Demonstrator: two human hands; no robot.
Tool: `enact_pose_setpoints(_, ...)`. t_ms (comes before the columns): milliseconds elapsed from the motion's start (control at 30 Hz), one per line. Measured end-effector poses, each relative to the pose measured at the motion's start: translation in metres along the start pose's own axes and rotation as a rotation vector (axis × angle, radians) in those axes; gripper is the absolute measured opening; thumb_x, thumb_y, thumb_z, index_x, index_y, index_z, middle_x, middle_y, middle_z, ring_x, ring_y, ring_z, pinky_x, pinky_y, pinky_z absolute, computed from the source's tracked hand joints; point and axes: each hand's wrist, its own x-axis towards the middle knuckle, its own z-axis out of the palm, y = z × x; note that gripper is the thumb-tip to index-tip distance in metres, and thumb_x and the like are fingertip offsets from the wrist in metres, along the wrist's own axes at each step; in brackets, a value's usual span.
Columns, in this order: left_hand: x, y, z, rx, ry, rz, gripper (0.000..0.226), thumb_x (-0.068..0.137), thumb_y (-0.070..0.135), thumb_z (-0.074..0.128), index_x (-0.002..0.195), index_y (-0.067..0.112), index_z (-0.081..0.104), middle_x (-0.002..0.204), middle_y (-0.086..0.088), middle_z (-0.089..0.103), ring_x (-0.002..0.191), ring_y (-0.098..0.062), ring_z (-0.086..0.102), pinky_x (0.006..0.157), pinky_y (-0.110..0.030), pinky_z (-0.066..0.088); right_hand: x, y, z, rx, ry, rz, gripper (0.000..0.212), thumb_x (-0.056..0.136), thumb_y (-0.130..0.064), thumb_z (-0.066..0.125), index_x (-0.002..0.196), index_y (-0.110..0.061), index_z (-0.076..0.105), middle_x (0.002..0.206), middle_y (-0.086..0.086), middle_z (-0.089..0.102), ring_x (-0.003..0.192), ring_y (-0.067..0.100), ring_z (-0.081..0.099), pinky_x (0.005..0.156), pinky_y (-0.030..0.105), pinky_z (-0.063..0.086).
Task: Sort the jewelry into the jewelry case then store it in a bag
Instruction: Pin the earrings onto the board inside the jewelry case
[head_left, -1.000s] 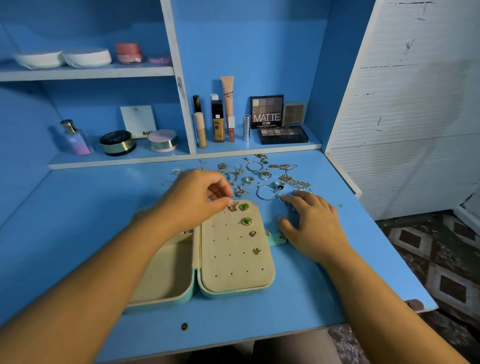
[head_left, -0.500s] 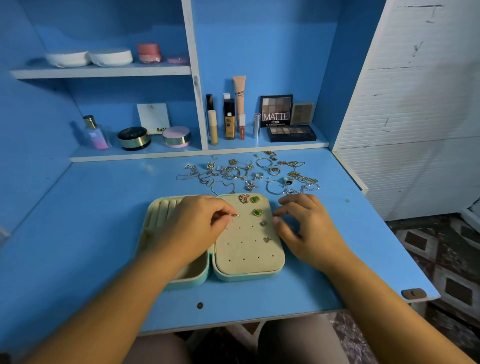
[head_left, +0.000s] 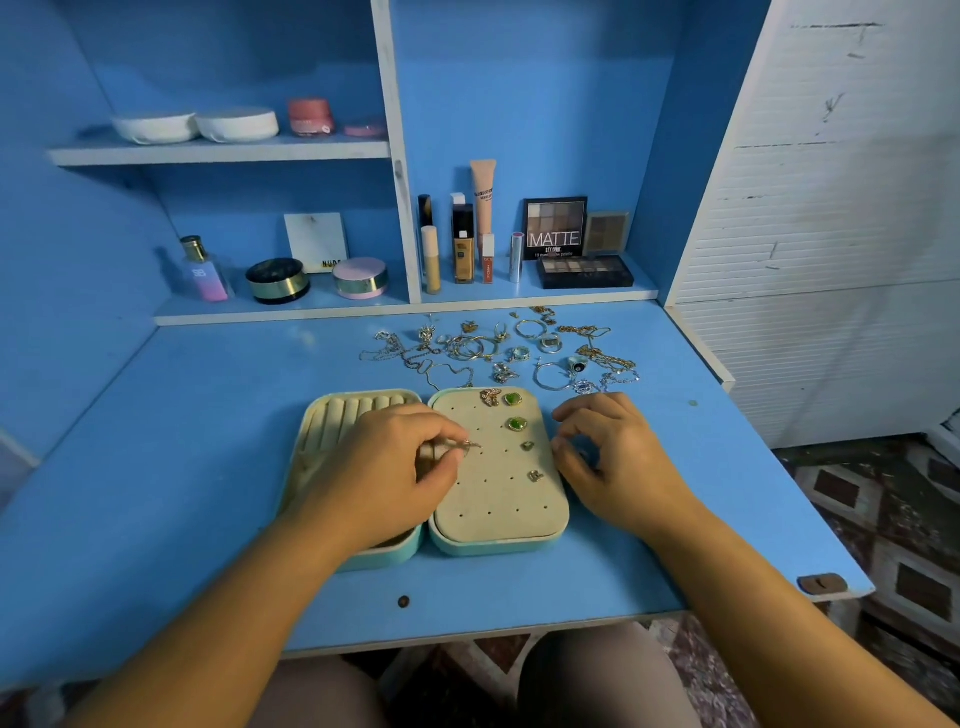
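In the middle of the tabletop (head_left: 197, 467), nearer its front edge than its back, the jewelry case (head_left: 498, 538) lies open flat with its 2 teal halves side by side. The left half shows a row of beige ring rolls (head_left: 358, 408) at its far end; the right half is a beige panel dotted with small holes. 5 pieces sit on that panel along its right side – a gold butterfly earring (head_left: 490, 397) and a green stone earring (head_left: 511, 399) at the top, a second green one (head_left: 517, 424) below, then 2 small studs (head_left: 528, 446).

The left hand (head_left: 395, 467) lies over the case's hinge line, thumb and forefinger pinching a small thin earring (head_left: 471, 445) just above the panel's left part. The right hand (head_left: 613, 462) sits on the tabletop just beside the case's right edge, fingers loosely curled, with nothing visible in them.

Behind the case, toward the back edge, the loose jewelry (head_left: 498, 348) lies spread out – chains, hoops and rings. On the shelf (head_left: 291, 312) behind it stand cosmetics, among them a palette marked MATTE (head_left: 555, 228).
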Motion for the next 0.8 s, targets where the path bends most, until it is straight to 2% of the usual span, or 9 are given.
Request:
enact_pose_setpoints(100,0.005,0.0,0.002,0.018,0.003,-0.002,0.012,0.086,0.028,0.07,0.097,0.031,0.074,0.082,0.026,0.057,0.081,0.012,0.054,0.072,-0.008,0.036,0.001,0.002,0.001,0.008,-0.001,-0.036,0.022,0.085,-0.027,0.052,0.08,-0.011,0.065,0.098,-0.003,0.065,0.091,0.019,0.054,0.081,0.032,0.046)
enact_pose_setpoints(333,0.013,0.002,0.008,0.028,-0.022,-0.017,0.007,0.088,0.025,0.07,0.093,0.028,0.073,0.076,0.024,0.055,0.077,0.005,0.055,0.071,-0.016,0.047,0.002,0.0,0.0,0.041,0.016,-0.066,0.026,0.092,-0.029,0.045,0.09,-0.009,0.062,0.092,-0.002,0.062,0.086,0.019,0.053,0.079,0.031,0.044)
enact_pose_setpoints(500,0.017,0.006,0.018,0.02,0.049,0.026,0.006,0.091,0.025,0.065,0.092,0.021,0.069,0.086,0.015,0.059,0.081,-0.002,0.053,0.072,-0.018,0.043,0.002,-0.001,0.0,0.043,0.027,-0.055,0.031,0.094,-0.033,0.042,0.092,-0.009,0.061,0.09,0.001,0.061,0.087,0.021,0.054,0.078,0.029,0.043)
enact_pose_setpoints(600,0.02,0.01,0.023,0.025,0.051,0.041,0.007,0.093,0.026,0.062,0.094,0.019,0.064,0.088,0.014,0.058,0.081,-0.004,0.051,0.067,-0.015,0.039,0.002,-0.001,0.0,0.031,0.029,-0.06,0.03,0.094,-0.032,0.043,0.092,-0.009,0.061,0.09,0.001,0.061,0.086,0.02,0.053,0.078,0.028,0.043)
enact_pose_setpoints(700,0.023,0.012,0.025,0.025,0.036,0.036,0.007,0.095,0.027,0.06,0.095,0.02,0.062,0.084,0.014,0.059,0.073,-0.003,0.051,0.063,-0.02,0.042,0.003,-0.001,-0.001,0.021,0.026,-0.058,0.029,0.094,-0.032,0.043,0.092,-0.009,0.061,0.09,0.0,0.061,0.086,0.019,0.053,0.078,0.027,0.043)
enact_pose_setpoints(800,0.025,0.013,0.025,0.035,0.042,0.04,0.008,0.095,0.027,0.06,0.095,0.02,0.062,0.087,0.011,0.063,0.078,-0.007,0.055,0.068,-0.026,0.048,0.003,0.0,-0.001,0.017,0.03,-0.063,0.029,0.094,-0.032,0.043,0.092,-0.01,0.061,0.09,0.0,0.061,0.086,0.019,0.054,0.078,0.027,0.043)
